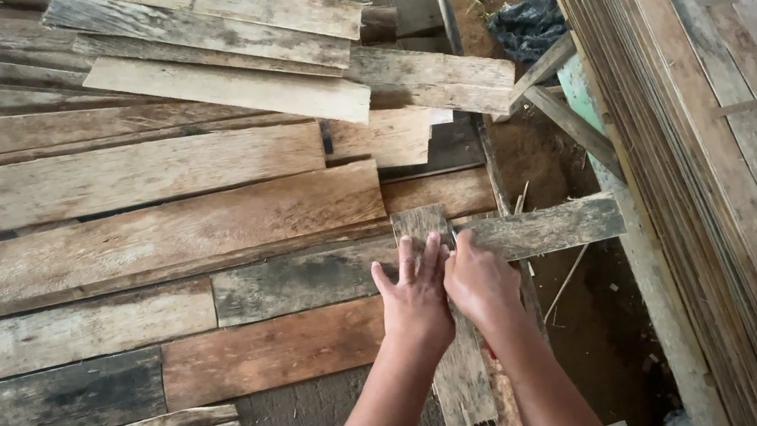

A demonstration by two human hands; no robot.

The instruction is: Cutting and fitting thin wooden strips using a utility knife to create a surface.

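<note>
Lengthwise, narrow plank [458, 373] away from viewer under left hand [416, 300], right hand [478, 280].

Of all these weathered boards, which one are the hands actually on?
The narrow board running lengthwise toward the person. The left hand lies flat on it and the right hand presses beside it, while the other boards lie crosswise, untouched.

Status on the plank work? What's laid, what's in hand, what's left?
Laid: weathered boards lie flat in rows. In hand: left hand presses flat on a narrow upright plank; right hand grips beside it where it crosses a horizontal board. Left: a loose plank pile and stacked thin slats look untouched.
</note>
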